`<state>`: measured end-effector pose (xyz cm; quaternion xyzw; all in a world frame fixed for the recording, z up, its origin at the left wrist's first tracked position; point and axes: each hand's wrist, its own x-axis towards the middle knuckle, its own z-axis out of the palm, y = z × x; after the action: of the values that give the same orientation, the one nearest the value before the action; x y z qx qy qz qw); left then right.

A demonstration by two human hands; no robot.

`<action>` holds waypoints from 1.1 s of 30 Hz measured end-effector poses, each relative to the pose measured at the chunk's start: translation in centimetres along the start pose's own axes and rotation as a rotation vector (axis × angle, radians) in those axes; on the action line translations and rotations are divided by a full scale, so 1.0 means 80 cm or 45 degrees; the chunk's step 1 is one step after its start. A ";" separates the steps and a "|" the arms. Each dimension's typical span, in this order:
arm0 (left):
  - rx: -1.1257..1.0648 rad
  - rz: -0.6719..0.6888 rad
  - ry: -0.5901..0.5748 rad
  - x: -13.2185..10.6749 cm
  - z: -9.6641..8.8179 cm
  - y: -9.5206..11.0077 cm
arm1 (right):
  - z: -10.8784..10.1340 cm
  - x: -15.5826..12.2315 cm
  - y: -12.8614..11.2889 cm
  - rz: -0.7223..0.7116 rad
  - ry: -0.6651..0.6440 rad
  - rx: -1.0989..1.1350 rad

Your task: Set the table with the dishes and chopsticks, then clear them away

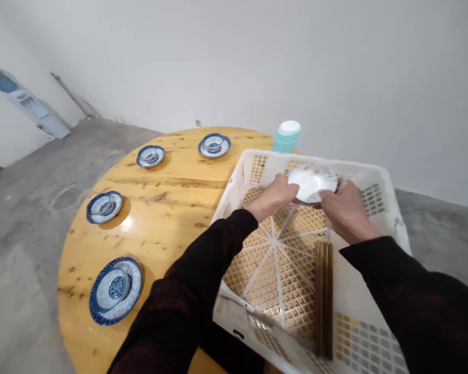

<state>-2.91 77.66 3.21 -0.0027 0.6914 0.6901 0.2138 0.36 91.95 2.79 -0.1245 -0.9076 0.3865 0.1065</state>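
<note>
Both of my hands are inside a white latticed plastic crate (pixel 234 179) that rests on a round wooden table (pixel 167 202). My left hand (pixel 275 195) grips the left edge of a white plate (pixel 311 183), and my right hand (pixel 345 208) grips its right edge. The plate is tilted and a little blurred, held above the crate floor near the far wall. A bundle of dark wooden chopsticks (pixel 324 298) lies on the crate floor, nearer to me than the plate.
Several blue-and-white place settings stand around the table's left rim, each a plate with a small bowl on it (pixel 116 290) (pixel 104 206) (pixel 151 155) (pixel 214 145). A teal container with a white lid (pixel 286 137) stands behind the crate. A water dispenser (pixel 27 101) is at the far left wall.
</note>
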 end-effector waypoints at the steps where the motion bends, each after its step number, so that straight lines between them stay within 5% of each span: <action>1: 0.009 0.071 0.003 -0.024 -0.011 0.018 | -0.012 -0.015 -0.027 0.089 0.034 0.079; 5: 0.073 0.127 0.048 -0.159 -0.056 0.075 | -0.054 -0.098 -0.118 -0.155 -0.077 0.202; 9: 0.215 0.130 0.060 -0.306 -0.094 0.080 | -0.055 -0.198 -0.151 -0.356 -0.214 0.207; 13: 0.250 0.074 0.117 -0.426 -0.129 0.020 | -0.010 -0.321 -0.142 -0.308 -0.487 0.281; 19: 0.035 -0.164 0.322 -0.610 -0.186 -0.122 | 0.091 -0.547 -0.121 0.011 -0.764 0.460; 23: -0.082 -0.276 0.422 -0.731 -0.233 -0.208 | 0.149 -0.673 -0.144 0.111 -1.000 0.547; 27: -0.154 -0.318 0.592 -0.824 -0.282 -0.256 | 0.194 -0.748 -0.204 0.040 -1.087 0.580; 33: -0.269 -0.384 0.887 -0.890 -0.331 -0.260 | 0.231 -0.773 -0.297 -0.255 -1.241 0.625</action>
<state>60.28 30.59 3.52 -0.3601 0.6396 0.6761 0.0639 50.13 44.48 1.54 0.1840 -0.7424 0.5877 -0.2638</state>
